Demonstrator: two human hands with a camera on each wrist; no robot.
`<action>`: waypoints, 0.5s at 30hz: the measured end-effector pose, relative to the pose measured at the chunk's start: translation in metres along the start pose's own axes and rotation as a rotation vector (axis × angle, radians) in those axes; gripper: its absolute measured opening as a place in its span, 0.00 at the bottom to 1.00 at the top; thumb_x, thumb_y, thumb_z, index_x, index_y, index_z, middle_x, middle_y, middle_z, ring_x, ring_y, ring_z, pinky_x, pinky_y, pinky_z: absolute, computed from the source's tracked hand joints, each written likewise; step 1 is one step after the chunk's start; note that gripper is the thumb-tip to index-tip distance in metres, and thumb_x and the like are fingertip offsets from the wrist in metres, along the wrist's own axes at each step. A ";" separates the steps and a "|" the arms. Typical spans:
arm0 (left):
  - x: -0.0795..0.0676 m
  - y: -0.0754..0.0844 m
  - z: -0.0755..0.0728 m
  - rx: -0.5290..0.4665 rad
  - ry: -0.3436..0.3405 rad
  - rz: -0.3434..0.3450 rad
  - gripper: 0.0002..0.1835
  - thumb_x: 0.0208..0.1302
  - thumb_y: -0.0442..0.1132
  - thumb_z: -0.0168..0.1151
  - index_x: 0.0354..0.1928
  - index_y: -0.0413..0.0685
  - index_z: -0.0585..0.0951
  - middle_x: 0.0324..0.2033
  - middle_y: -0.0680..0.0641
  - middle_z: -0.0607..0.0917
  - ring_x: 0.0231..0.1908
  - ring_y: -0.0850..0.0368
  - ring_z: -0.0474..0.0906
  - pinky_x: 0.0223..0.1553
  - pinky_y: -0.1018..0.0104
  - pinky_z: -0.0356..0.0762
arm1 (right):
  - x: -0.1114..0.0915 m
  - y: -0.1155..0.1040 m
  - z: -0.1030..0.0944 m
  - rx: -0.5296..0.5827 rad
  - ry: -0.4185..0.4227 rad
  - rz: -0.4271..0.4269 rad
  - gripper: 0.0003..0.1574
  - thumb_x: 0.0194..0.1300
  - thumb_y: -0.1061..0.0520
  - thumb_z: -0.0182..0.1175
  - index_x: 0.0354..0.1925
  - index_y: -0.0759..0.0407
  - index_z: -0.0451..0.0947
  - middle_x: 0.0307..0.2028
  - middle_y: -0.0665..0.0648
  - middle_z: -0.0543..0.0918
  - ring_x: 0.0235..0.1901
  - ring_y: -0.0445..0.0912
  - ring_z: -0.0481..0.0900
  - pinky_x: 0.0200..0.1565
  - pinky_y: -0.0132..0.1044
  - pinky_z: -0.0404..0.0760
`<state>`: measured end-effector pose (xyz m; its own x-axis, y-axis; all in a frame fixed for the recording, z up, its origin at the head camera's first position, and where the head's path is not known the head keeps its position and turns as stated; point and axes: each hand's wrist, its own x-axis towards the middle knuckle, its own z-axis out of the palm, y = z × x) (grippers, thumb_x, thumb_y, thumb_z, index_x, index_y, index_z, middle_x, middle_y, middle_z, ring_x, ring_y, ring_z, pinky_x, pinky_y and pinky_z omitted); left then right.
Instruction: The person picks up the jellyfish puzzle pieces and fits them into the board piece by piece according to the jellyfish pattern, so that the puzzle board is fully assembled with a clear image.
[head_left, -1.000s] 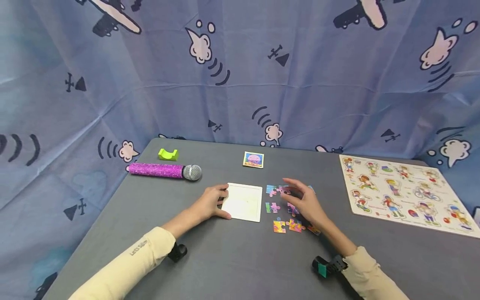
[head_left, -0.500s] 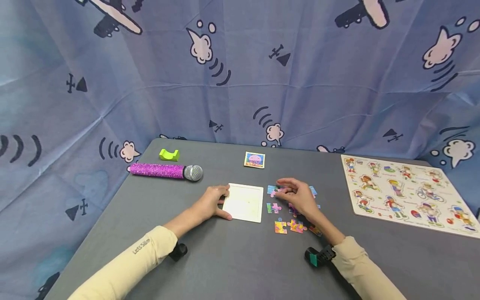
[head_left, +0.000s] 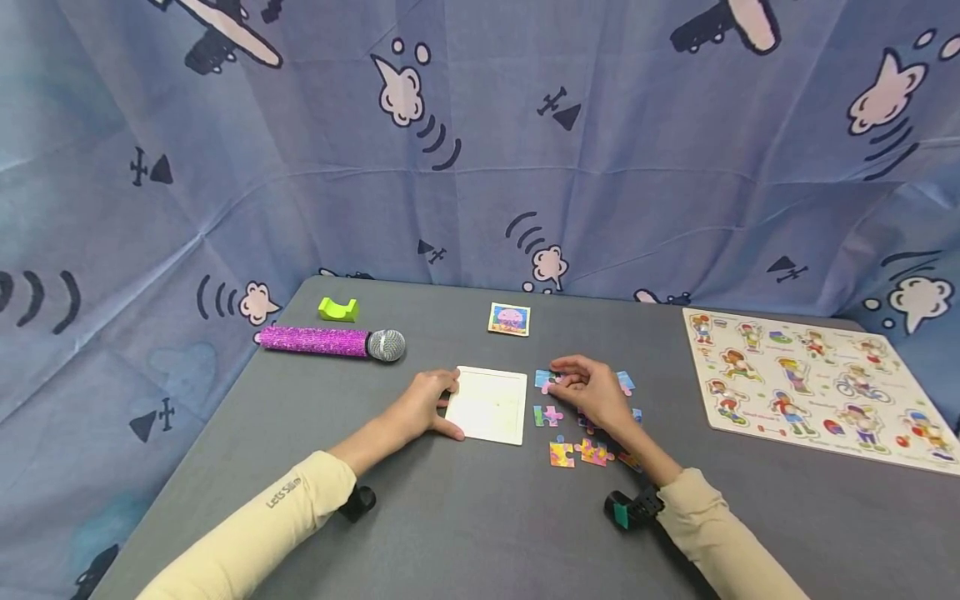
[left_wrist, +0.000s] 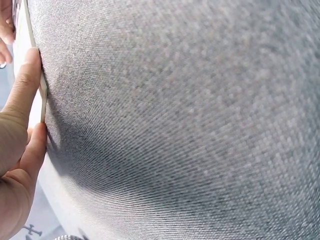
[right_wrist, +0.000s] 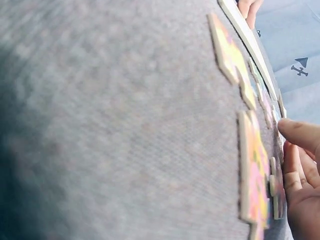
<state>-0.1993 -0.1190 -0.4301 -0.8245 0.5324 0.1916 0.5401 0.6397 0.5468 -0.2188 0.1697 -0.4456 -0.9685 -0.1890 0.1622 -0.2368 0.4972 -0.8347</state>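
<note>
A white square puzzle tray [head_left: 486, 405] lies flat on the table. My left hand [head_left: 422, 408] holds its left edge, fingers at the far corner and thumb at the near one; the left wrist view shows thumb and finger against the tray's edge [left_wrist: 44, 107]. Right of the tray, several jigsaw pieces lie in rough rows, among them a green-and-pink piece [head_left: 547, 416] and a yellow one [head_left: 561, 454]. Over the far row, my right hand [head_left: 596, 396] pinches a puzzle piece with thumb and fingertips, beside a blue-and-pink piece [head_left: 542, 380]. The palm hides several pieces.
A small picture card [head_left: 509, 319] lies beyond the tray. A purple glittery microphone [head_left: 322, 341] and a green holder [head_left: 338, 311] are at the far left. On the right, a large picture board [head_left: 817, 387] covers part of the table. A patterned curtain [head_left: 480, 150] hangs behind.
My right hand has moved left and lowered onto the far row of pieces, its thumb and fingers drawing closer together. The left hand and tray stay in place.
</note>
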 end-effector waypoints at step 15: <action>0.001 0.001 0.001 0.007 -0.016 -0.015 0.29 0.29 0.39 0.83 0.32 0.28 0.78 0.54 0.28 0.76 0.52 0.37 0.76 0.43 0.71 0.81 | -0.001 0.001 0.005 0.010 0.047 -0.055 0.18 0.54 0.70 0.68 0.45 0.71 0.80 0.36 0.66 0.85 0.26 0.42 0.79 0.29 0.21 0.75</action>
<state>-0.2000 -0.1175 -0.4298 -0.8299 0.5313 0.1703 0.5288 0.6517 0.5437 -0.2178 0.1656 -0.4493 -0.9567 -0.1754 0.2325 -0.2892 0.4789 -0.8289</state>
